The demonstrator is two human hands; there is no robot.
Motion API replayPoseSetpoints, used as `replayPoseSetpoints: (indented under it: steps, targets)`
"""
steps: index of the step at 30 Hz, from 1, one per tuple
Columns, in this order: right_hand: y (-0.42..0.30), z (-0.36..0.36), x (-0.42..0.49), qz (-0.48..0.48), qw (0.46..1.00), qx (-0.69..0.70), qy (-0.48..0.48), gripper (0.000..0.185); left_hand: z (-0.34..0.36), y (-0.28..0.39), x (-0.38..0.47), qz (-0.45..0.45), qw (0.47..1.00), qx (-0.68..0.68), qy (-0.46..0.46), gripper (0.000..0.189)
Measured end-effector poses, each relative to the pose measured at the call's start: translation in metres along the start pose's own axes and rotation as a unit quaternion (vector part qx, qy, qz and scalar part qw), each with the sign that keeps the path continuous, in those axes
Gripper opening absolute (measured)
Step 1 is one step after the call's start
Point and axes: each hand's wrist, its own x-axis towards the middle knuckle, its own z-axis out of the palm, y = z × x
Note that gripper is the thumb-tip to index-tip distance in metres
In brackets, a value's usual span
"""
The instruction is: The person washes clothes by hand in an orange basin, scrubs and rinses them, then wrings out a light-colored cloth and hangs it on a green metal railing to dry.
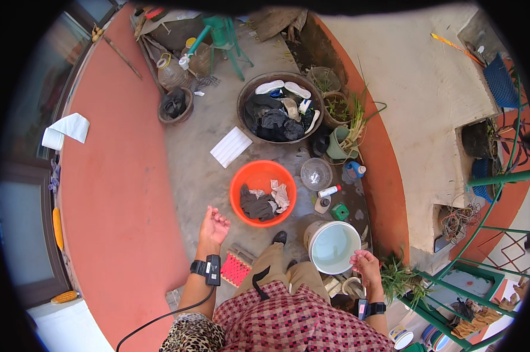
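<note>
My left hand (215,226) is raised to the left of an orange plastic basin (238,178), fingers loosely curled and apart, with nothing in it. Dark grey cloth (260,204) and a pale pinkish cloth (280,196) lie in the basin. My right hand (367,265) is at the lower right rim of a white plastic bucket (311,233) holding clear water (333,246). Its fingers are slightly bent with no object visible in them. Whether the fingertips touch the rim or hover above it, I cannot tell.
Ahead stands a large dark tub (243,123) of shoes and dark cloth. A clear bowl (316,174), a red-capped bottle (329,191), a blue-capped bottle (354,170) and a green box (340,212) stand to the right. A pink woven stool (235,268) is by my legs.
</note>
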Motion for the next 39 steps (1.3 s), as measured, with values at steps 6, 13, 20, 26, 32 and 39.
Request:
replayPoseSetpoints:
  steps: [6,13,20,26,32,39]
  targets:
    - [-0.025,0.037,0.047,0.0,0.996,-0.071,-0.053,0.018,-0.019,0.005,0.009,-0.004,1.0,-0.023,0.012,0.027]
    - [-0.031,0.087,0.118,0.007,0.981,-0.133,-0.141,0.018,-0.017,0.012,0.011,0.002,0.999,-0.037,0.018,0.023]
    - [-0.017,0.131,0.19,0.013,0.978,-0.156,-0.141,0.018,0.008,-0.004,0.072,-0.053,0.998,0.031,-0.01,0.02]
    - [0.026,0.199,0.261,0.018,0.969,-0.219,-0.11,0.025,0.003,-0.029,0.185,-0.146,0.983,0.112,-0.014,0.039]
    - [0.09,0.277,0.332,-0.078,0.911,-0.397,-0.077,0.046,-0.051,-0.057,0.314,-0.221,0.946,0.234,0.027,0.048]
    - [0.203,0.35,0.469,-0.069,0.825,-0.549,-0.113,0.1,-0.122,-0.112,0.458,-0.168,0.864,0.47,-0.058,0.059]
